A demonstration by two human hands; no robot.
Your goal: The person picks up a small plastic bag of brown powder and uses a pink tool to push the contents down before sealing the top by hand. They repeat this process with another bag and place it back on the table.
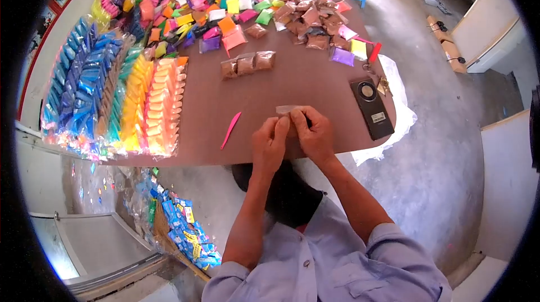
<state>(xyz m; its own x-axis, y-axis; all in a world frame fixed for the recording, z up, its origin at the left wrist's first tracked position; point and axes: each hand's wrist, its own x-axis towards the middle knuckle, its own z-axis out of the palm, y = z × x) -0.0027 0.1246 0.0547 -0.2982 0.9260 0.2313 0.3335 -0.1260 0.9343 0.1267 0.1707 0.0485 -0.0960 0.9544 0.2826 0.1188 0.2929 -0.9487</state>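
Close to the table's front edge, my left hand [270, 142] and my right hand [313, 133] meet around a small clear packet [286, 109]. Fingers and thumbs of both hands pinch it. Its clear upper edge pokes out above the fingertips; most of the rest is hidden, though something brown shows between the hands. A pink plastic knife-like tool [230, 130] lies to the left of my left hand. Beyond the hands, three brown packets [247, 65] form a short row.
Bundled strips of colourful packets [112, 88] cover the table's left side. A heap of loose colourful packets [225, 4] and a pile of brown packets [315, 18] lie farther back. A phone [372, 108] and keys [384, 85] rest near the right edge.
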